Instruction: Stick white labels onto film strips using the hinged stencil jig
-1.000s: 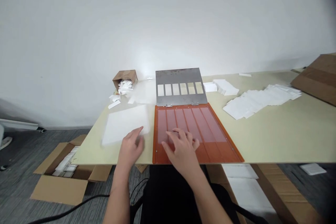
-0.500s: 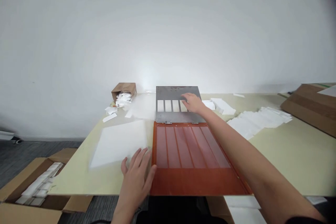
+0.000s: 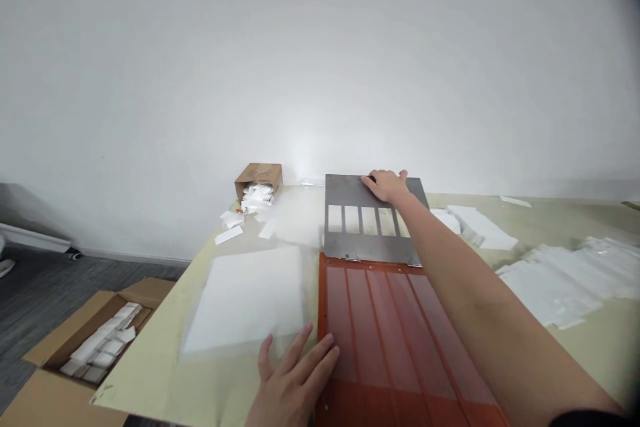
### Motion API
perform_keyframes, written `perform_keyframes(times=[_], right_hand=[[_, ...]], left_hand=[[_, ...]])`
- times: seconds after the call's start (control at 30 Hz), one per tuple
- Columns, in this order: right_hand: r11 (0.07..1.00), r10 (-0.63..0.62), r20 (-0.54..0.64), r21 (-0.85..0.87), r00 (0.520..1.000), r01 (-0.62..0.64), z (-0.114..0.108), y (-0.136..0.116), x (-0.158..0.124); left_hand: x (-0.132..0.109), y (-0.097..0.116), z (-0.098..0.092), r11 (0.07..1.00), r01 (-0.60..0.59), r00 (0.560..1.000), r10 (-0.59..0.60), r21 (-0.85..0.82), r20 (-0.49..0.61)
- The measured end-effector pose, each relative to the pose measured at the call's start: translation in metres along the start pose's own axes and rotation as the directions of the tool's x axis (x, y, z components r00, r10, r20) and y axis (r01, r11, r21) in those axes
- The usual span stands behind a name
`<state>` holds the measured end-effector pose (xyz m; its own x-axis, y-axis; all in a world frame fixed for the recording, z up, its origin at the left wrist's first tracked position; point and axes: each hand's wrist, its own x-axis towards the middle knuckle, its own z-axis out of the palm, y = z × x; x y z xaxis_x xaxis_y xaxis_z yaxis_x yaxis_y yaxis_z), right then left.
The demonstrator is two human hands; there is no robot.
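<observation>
A grey metal plate [image 3: 345, 190] with a row of several rectangular slots is hinged to the far edge of a red-brown board [image 3: 323, 320]. A clear sheet [image 3: 395, 327] lies over the board's long grooves. My right hand [image 3: 387, 185] is on the plate's far edge, its thumb on the near face and its other fingers over the edge. My left hand [image 3: 295, 373] is open with fingers spread, its fingertips at the board's left edge. Beside it on the table lies a stack of white translucent sheets [image 3: 247, 293].
A small cardboard box [image 3: 265, 172] holding white strips stands at the back left of the table [image 3: 150, 377]. White sheets [image 3: 560, 280] are fanned out at right, near a white stack [image 3: 483, 227]. An open carton [image 3: 60, 397] with white pieces sits low at left.
My right hand has moved from the plate's slots to its far edge. My left hand has stayed by the board's left edge. The view has shifted, bringing everything lower and further right.
</observation>
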<state>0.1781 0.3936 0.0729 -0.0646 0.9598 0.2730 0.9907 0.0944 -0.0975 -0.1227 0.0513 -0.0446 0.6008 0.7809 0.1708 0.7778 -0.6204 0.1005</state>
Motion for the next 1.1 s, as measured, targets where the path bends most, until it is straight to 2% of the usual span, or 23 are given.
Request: perform_keyframes(times=[0.13, 0.27, 0.33, 0.4, 0.47, 0.57, 0.63, 0.7, 0.8, 0.9, 0.97, 1.0, 1.1], right_hand=[[0.999, -0.002, -0.058, -0.039, 0.998, 0.000, -0.019, -0.003, -0.006], [0.996, -0.024, -0.183, -0.083, 0.983, 0.009, -0.053, -0.008, -0.038], [0.992, -0.074, -0.323, -0.117, 0.944, 0.037, -0.076, -0.009, -0.067], [0.981, -0.155, -0.423, -0.174, 0.893, 0.087, -0.101, -0.008, -0.103], [0.959, -0.252, -0.448, -0.234, 0.858, 0.160, -0.125, -0.005, -0.145], [0.876, -0.455, -0.388, -0.356, 0.801, 0.326, -0.143, -0.001, -0.212], [0.786, -0.596, -0.332, -0.427, 0.731, 0.447, -0.140, 0.000, -0.256], [0.715, -0.679, -0.262, -0.449, 0.685, 0.537, -0.125, -0.002, -0.295], [0.700, -0.691, -0.208, -0.432, 0.693, 0.568, -0.094, -0.009, -0.338], [0.726, -0.672, -0.259, -0.416, 0.694, 0.547, -0.072, -0.014, -0.360], [0.751, -0.650, -0.287, -0.383, 0.704, 0.537, -0.063, -0.015, -0.366], [0.759, -0.643, -0.291, -0.366, 0.708, 0.539, -0.060, -0.016, -0.368], [0.759, -0.643, -0.269, -0.346, 0.717, 0.552, -0.050, -0.016, -0.376]], left_hand=[[-0.003, 0.000, 0.006, 0.998, 0.042, 0.999, -0.042, -0.054, 0.008], [-0.003, 0.007, -0.006, 0.979, 0.099, 0.992, -0.082, -0.179, 0.099], [-0.003, 0.012, -0.016, 0.965, 0.147, 0.983, -0.117, -0.217, 0.144], [-0.003, 0.016, -0.024, 0.960, 0.178, 0.979, -0.151, -0.215, 0.135], [-0.004, 0.018, -0.026, 0.963, 0.188, 0.981, -0.176, -0.196, 0.078], [-0.006, 0.019, -0.023, 0.966, 0.180, 0.979, -0.194, -0.184, -0.062], [-0.008, 0.020, -0.020, 0.959, 0.192, 0.955, -0.231, -0.208, -0.187], [-0.007, 0.025, -0.019, 0.941, 0.197, 0.892, -0.288, -0.275, -0.348], [-0.002, 0.041, -0.022, 0.941, 0.128, 0.766, -0.295, -0.314, -0.571], [0.005, 0.061, -0.030, 0.979, 0.067, 0.700, -0.182, -0.191, -0.691], [0.008, 0.070, -0.035, 0.989, 0.053, 0.681, -0.139, -0.142, -0.719], [0.009, 0.072, -0.037, 0.991, 0.048, 0.685, -0.124, -0.124, -0.718], [0.004, 0.070, -0.037, 0.999, 0.031, 0.744, -0.034, -0.016, -0.668]])
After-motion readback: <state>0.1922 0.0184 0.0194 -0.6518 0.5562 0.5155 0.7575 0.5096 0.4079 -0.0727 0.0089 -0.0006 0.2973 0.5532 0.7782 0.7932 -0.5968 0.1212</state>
